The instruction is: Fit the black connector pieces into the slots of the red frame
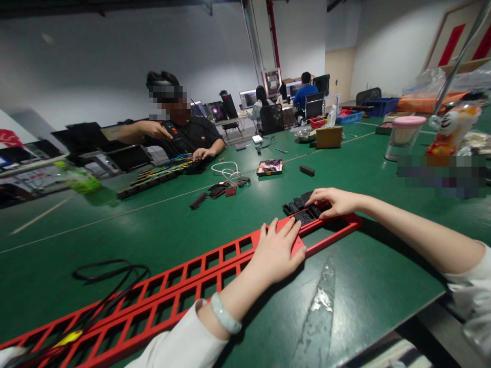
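Note:
A long red frame [219, 258] with rows of rectangular openings runs diagonally across the green table. My left hand [276, 251] lies spread on a flat red part near the frame's right end, fingers apart. Beyond it, my right hand [333, 202] is bent over several small black modules [305, 216] at the frame's right end. Its fingers and thumb touch the black pieces there; which piece is between them is partly hidden. Black cables [111, 286] with a yellow band cross the frame's left part.
Across the green table [184, 230], a person works beside black strips with coloured wires [163, 171]. Dark blocks [218, 189], a white cable [229, 171] and a small tray [269, 167] lie mid-table. A pink-lidded jar [405, 139] stands at right.

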`<state>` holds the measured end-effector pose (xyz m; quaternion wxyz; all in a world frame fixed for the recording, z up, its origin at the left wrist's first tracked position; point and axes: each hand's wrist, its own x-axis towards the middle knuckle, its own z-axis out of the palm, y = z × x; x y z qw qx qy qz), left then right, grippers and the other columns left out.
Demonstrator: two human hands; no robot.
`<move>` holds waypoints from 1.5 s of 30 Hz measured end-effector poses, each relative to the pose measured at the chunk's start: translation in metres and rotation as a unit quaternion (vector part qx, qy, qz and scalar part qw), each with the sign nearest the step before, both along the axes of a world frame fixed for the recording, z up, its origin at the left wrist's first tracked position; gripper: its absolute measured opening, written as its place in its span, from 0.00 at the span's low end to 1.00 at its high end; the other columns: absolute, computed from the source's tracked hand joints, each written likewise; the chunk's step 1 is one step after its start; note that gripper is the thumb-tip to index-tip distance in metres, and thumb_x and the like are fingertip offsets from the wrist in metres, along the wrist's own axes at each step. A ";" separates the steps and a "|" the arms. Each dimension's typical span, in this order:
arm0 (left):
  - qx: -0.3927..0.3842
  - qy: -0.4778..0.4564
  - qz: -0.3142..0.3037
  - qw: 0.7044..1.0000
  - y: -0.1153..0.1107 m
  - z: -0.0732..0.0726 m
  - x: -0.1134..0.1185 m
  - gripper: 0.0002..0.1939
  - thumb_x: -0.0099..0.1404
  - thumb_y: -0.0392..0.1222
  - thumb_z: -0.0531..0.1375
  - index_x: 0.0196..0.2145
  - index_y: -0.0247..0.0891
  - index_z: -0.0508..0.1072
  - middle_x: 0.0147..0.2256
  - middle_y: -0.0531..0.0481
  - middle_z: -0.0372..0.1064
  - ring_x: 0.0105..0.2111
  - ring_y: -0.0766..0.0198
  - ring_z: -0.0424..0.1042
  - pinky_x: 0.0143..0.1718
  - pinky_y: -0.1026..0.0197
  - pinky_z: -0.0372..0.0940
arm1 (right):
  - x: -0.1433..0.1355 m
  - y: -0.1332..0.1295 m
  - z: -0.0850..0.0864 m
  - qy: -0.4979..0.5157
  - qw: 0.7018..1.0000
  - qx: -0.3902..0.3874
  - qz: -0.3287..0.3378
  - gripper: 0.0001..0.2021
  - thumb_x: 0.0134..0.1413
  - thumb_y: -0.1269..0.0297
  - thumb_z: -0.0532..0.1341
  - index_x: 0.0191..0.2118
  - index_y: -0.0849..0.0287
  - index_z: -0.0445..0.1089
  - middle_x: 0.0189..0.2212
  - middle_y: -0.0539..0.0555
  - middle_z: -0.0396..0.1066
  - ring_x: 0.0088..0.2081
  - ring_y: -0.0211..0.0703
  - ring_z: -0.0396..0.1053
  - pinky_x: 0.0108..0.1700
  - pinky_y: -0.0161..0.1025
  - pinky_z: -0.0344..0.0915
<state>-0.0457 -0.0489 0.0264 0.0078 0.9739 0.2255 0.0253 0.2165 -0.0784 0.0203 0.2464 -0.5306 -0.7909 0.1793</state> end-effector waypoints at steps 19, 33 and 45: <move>0.003 -0.002 -0.003 1.000 0.001 -0.001 0.000 0.29 0.63 0.57 0.41 0.60 0.45 0.48 0.60 0.52 0.43 0.57 0.40 0.43 0.53 0.36 0.42 | 0.004 0.003 -0.003 -0.009 0.999 -0.024 0.021 0.24 0.42 0.61 0.63 0.49 0.59 0.65 0.42 0.56 0.64 0.41 0.43 0.64 0.43 0.39 0.61; 0.006 -0.004 -0.003 1.000 0.000 0.000 0.000 0.29 0.63 0.57 0.42 0.59 0.45 0.48 0.60 0.51 0.44 0.57 0.40 0.44 0.53 0.36 0.43 | 0.003 0.004 -0.004 -0.009 1.000 -0.020 0.022 0.23 0.43 0.60 0.62 0.48 0.60 0.66 0.42 0.56 0.64 0.42 0.44 0.63 0.45 0.40 0.60; 0.000 -0.004 -0.001 1.000 -0.001 0.001 0.000 0.29 0.63 0.56 0.42 0.59 0.46 0.48 0.60 0.51 0.44 0.57 0.41 0.44 0.53 0.37 0.42 | 0.005 0.004 -0.005 0.001 0.999 -0.019 0.032 0.23 0.43 0.59 0.62 0.48 0.59 0.67 0.42 0.56 0.63 0.43 0.44 0.63 0.46 0.39 0.60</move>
